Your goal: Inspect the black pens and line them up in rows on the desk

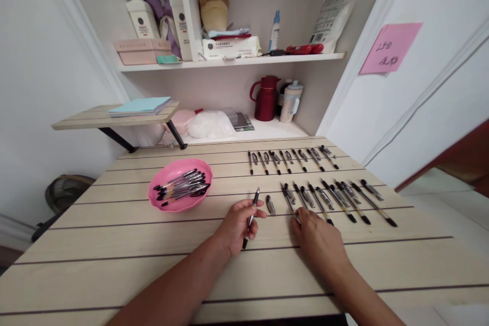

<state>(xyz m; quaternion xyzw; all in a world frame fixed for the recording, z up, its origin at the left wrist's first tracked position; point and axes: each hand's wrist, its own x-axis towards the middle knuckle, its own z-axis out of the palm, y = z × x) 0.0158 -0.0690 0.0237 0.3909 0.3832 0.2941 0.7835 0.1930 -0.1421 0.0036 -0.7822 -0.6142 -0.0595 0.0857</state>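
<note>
My left hand (239,224) grips a black pen (251,216) upright over the wooden table (114,244). A loose pen cap (270,205) lies just right of it. My right hand (319,242) rests on the table, its fingertips pinching the lower end of a pen (289,199) at the left end of the near row of pens and caps (340,198). A second row of pens and caps (292,159) lies farther back. A pink bowl (180,186) with several pens in it stands to the left.
A small raised wooden shelf (110,116) with a blue notebook stands at the table's back left. Behind are a red jug (266,98), a cup, plastic bags and a wall shelf with bottles. A pink note (389,47) sticks on the right wall.
</note>
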